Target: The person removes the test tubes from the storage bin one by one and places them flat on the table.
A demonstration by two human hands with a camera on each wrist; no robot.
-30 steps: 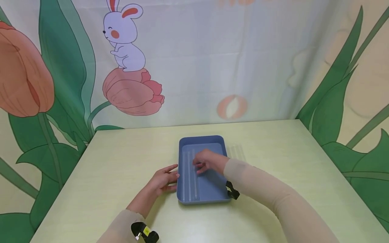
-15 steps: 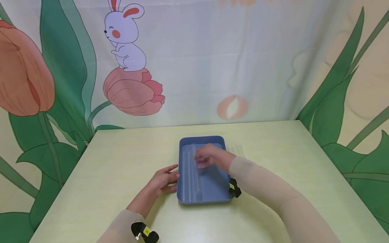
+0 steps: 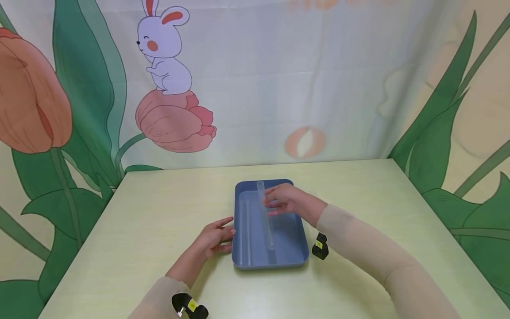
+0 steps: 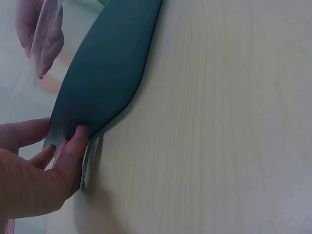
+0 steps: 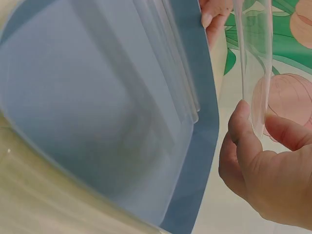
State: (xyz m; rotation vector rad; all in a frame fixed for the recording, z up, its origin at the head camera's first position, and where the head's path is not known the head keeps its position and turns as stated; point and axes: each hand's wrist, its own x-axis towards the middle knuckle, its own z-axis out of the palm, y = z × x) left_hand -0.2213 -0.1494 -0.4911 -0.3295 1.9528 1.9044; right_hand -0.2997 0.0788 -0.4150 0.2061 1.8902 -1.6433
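Observation:
Over the blue tray (image 3: 288, 239) my right hand (image 3: 284, 198) pinches a clear tube (image 3: 267, 226), which leans slightly with its far end near the tray's back rim. In the right wrist view, the thumb and fingers of my right hand (image 5: 268, 170) hold the clear tube (image 5: 254, 53) near one end. More clear tubes (image 3: 245, 235) lie lengthwise along the tray's left side. My left hand (image 3: 215, 238) rests against the tray's left wall with fingers extended; in the left wrist view, fingertips of my left hand (image 4: 44, 170) touch the tray's outer wall (image 4: 107, 63).
The tray stands on a pale wood-grain table (image 3: 167, 199). Behind the table hangs a curtain (image 3: 255, 88) printed with a rabbit and tulips. Something clear lies on the table just right of the tray, mostly behind my right forearm.
My right hand has moved right and lifted one clear tube up from beside the others in the tray. The left hand has stayed at the tray's left side.

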